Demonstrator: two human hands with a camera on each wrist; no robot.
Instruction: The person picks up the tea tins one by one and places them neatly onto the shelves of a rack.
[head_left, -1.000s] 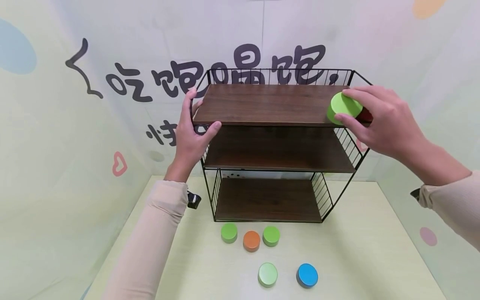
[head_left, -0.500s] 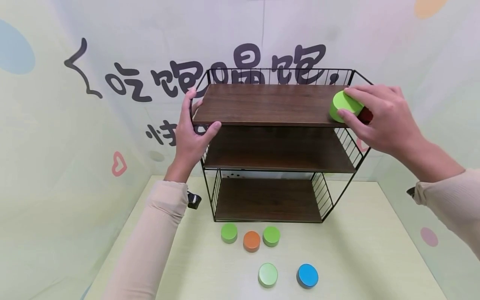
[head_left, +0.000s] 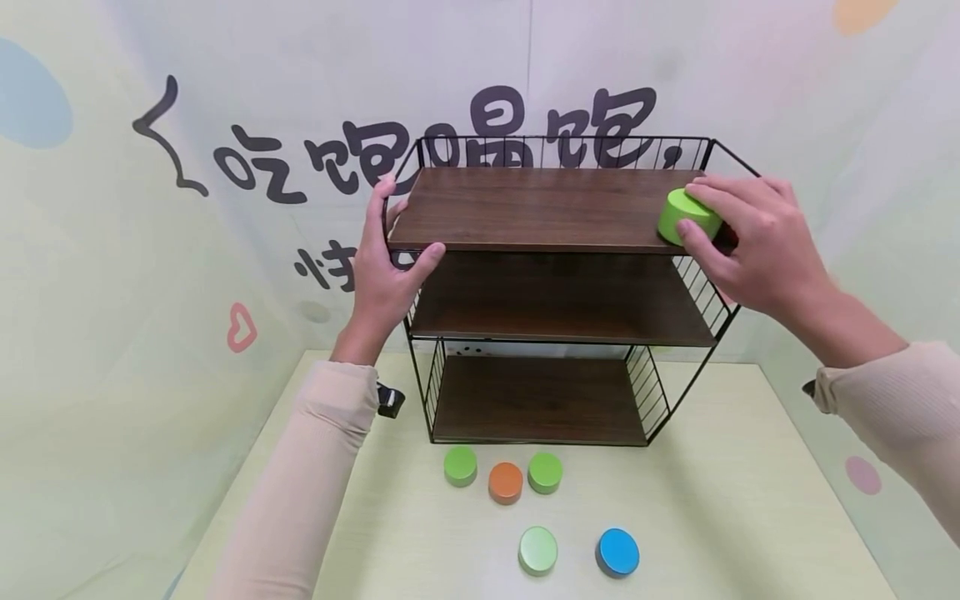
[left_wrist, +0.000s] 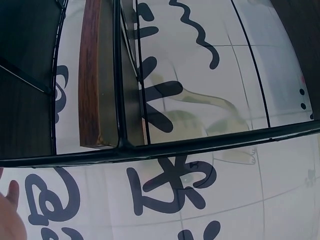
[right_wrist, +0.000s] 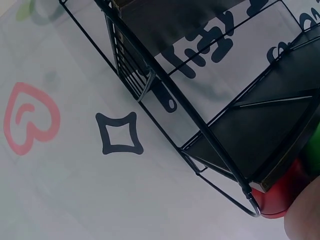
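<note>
A three-tier rack of black wire with dark wood boards stands ahead of me. My left hand grips its top left side, thumb on the front edge and fingers around the wire side. At the top board's right front corner, my right hand holds a bright green short cylinder between thumb and fingers, its flat face up. Right beside it is a red object, mostly hidden behind the fingers. The left wrist view shows the rack's wire side and a bit of the left hand.
On the pale table before the rack lie two green cylinders with an orange one between them. Nearer are a pale green cylinder and a blue cylinder. Printed cloth walls close in around the table.
The green cylinder has gone from tilted to nearly level on the top board as my right hand settled. The right forearm has shifted left. My left hand keeps its hold on the rack.
</note>
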